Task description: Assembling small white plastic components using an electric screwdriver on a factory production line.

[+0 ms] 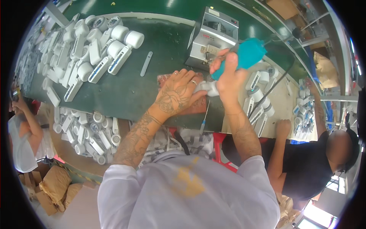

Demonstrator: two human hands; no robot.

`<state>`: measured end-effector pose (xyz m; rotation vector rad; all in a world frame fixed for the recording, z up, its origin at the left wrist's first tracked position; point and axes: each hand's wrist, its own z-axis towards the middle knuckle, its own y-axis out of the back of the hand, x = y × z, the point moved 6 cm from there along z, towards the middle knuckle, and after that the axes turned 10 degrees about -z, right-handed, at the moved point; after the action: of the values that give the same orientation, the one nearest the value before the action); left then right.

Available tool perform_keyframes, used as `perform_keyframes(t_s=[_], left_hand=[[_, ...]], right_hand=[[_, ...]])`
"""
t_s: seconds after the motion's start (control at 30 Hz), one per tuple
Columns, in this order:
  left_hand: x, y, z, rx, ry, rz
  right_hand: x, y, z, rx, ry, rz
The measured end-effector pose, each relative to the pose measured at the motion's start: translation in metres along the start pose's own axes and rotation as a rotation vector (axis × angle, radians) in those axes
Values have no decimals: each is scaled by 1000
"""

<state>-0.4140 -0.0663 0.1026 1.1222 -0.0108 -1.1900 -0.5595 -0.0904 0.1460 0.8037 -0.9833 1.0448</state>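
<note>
My left hand (177, 91) lies over a reddish mat (194, 108) on the bench. Its thumb and fingers are closed on a white plastic piece (209, 88) with a rounded end, partly hidden beneath them. My right hand (231, 78) is wrapped round a teal electric screwdriver (249, 53), tilted just above that piece; its tip is hidden. Beside the mat, a thin screwdriver with a blue handle (203, 126) lies near the bench's front edge. A flat grey-white strip (146, 63) rests to the left, on the green bench top (160, 42).
A grey metal machine (215, 34) stands behind my hands. White handheld devices (120, 59) are heaped at the left, with more in a box (89, 133) below. Others (259, 105) lie at the right near a black cable (278, 82). Co-workers (305, 164) are on both sides.
</note>
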Motion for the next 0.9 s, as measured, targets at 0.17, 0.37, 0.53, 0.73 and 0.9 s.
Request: perform_keyframes(t_s=[0.17, 0.37, 0.53, 0.73, 0.9], left_hand=[[6, 1, -3, 0, 41, -94], [1, 4, 0, 37, 49, -146], [4, 5, -1, 9, 42, -143], [4, 3, -1, 3, 53, -141], [3, 2, -2, 18, 52, -152]], right_hand=[[20, -2, 38, -130, 192, 27], [-1, -12, 45, -30, 274, -18], [5, -13, 39, 3, 107, -38], [24, 9, -14, -38, -12, 16], [22, 11, -27, -11, -6, 169]])
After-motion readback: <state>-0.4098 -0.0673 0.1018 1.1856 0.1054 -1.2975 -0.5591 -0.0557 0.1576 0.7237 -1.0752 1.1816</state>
